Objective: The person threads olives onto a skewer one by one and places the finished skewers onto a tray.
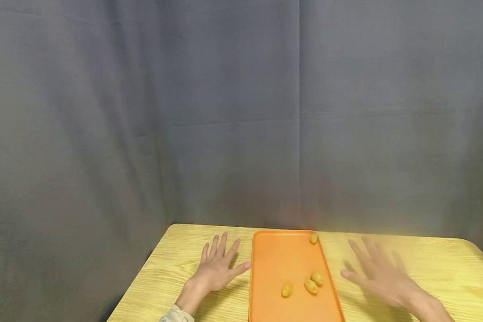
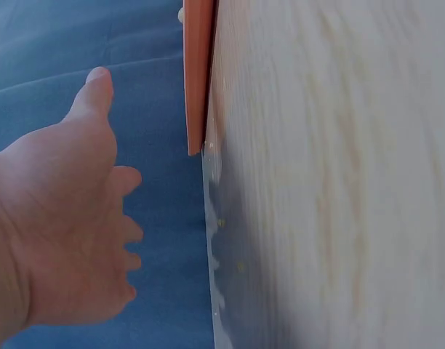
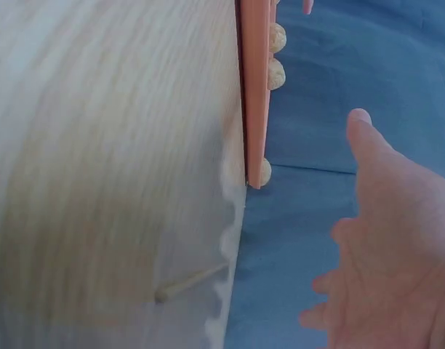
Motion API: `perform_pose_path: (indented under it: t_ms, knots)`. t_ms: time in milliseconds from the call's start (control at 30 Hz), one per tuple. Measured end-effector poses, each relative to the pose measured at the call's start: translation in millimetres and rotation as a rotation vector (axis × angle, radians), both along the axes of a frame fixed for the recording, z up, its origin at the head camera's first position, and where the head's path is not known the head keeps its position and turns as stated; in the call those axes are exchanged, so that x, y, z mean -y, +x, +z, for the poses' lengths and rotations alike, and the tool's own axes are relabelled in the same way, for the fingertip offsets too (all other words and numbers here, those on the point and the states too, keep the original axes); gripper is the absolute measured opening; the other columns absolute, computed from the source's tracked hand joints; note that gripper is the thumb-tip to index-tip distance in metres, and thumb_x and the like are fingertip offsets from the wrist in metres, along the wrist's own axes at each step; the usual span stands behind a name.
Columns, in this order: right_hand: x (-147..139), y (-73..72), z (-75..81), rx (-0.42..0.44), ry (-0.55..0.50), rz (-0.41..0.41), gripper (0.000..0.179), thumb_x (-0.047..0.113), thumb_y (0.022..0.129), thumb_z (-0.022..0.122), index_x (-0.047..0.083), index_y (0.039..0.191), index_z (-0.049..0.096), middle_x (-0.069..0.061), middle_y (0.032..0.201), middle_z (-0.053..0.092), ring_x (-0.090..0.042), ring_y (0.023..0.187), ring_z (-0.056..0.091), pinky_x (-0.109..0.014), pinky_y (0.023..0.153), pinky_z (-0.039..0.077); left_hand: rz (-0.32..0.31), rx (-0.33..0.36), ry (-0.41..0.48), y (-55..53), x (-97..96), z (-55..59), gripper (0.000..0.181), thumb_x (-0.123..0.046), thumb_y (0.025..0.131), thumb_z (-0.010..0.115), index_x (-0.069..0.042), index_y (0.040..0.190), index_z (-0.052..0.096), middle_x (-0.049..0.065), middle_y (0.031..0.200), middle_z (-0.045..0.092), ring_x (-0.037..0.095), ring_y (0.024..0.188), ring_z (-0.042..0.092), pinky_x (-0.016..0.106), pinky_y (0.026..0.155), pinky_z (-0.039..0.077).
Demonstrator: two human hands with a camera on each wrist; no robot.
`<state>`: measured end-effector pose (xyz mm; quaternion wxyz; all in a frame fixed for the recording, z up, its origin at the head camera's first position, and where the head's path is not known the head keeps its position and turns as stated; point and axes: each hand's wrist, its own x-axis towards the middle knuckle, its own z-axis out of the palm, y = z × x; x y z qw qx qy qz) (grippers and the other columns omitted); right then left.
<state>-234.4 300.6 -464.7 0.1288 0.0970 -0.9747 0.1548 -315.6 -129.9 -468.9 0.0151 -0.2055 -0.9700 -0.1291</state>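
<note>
An orange rectangular tray (image 1: 275, 264) lies lengthwise on the table between the two hands. Several oval, brownish-yellow nuts in wrinkled shells rest on it: one nut (image 1: 314, 238) at the far right corner, a close pair with the nearer nut (image 1: 311, 286) at centre right, and a single nut (image 1: 286, 290) left of them. Left of the tray, the left hand (image 1: 214, 272) is held palm down over the table, fingers spread, thumb tip close to the tray's edge. To the right, the blurred right hand (image 1: 388, 276) hovers likewise with fingers spread. Neither hand holds anything.
The light wood-grain table (image 1: 438, 264) has rounded far corners. A grey-blue curtain (image 1: 233, 112) hangs behind it and along the left. In the right wrist view a thin stick-like shape (image 3: 190, 282) shows on the tabletop below the hand.
</note>
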Motion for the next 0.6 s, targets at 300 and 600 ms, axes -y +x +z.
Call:
perform_pose_path:
  t_ms: [300, 600]
  knots:
    - [1.8, 8.4, 7.5, 0.024, -0.03, 0.012, 0.079, 0.057, 0.089, 0.056, 0.014, 0.15, 0.029, -0.029, 0.14, 0.044, -0.048, 0.113, 0.056, -0.063, 0.085, 0.046, -0.078, 0.001, 0.129, 11.9, -6.7, 0.4, 0.074, -0.066, 0.093, 0.035, -0.022, 0.152, 0.025, 0.019, 0.158, 0.02, 0.044, 0.146, 0.013, 0.067, 0.112, 0.01]
    - [-15.0, 10.2, 8.3, 0.144, -0.064, -0.002, 0.028, 0.021, 0.09, 0.064, 0.004, 0.112, 0.065, 0.006, 0.064, 0.06, 0.0, 0.047, 0.041, -0.017, 0.042, 0.035, -0.243, -0.069, 0.17, 18.5, -55.7, 14.5, 0.044, -0.044, 0.096, 0.052, -0.016, 0.13, 0.058, 0.004, 0.122, 0.065, 0.018, 0.106, 0.065, 0.039, 0.086, 0.053]
